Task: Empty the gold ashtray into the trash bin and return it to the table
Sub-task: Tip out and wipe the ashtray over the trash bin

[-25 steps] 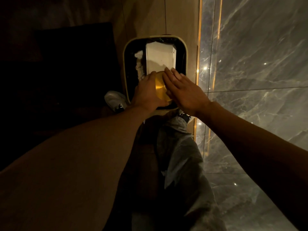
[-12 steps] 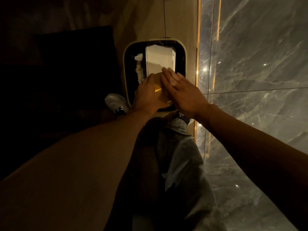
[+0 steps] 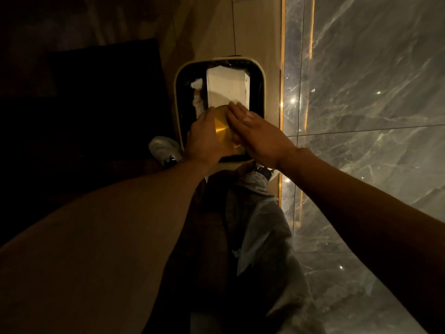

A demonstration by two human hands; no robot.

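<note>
The gold ashtray (image 3: 222, 127) is turned bottom-up over the near end of the trash bin (image 3: 178, 75), its round shiny base facing me. My left hand (image 3: 204, 139) grips it from the left side. My right hand (image 3: 258, 133) lies flat with straight fingers against the ashtray's right side. The bin is rectangular with a cream rim and a black liner, and holds a white box (image 3: 226, 86) and crumpled white paper (image 3: 197, 92). The ashtray's inside is hidden from me.
A polished grey marble wall (image 3: 366, 116) with gold trim strips runs along the right. A dark piece of furniture (image 3: 101, 104) stands left of the bin. My legs and white shoes (image 3: 163, 149) are just below the bin, on the beige floor (image 3: 255, 27).
My view has shifted slightly, so the bin sits a little lower in frame. Both hands stay on the upturned ashtray over the bin, with more of its gold base showing than half a second ago.
</note>
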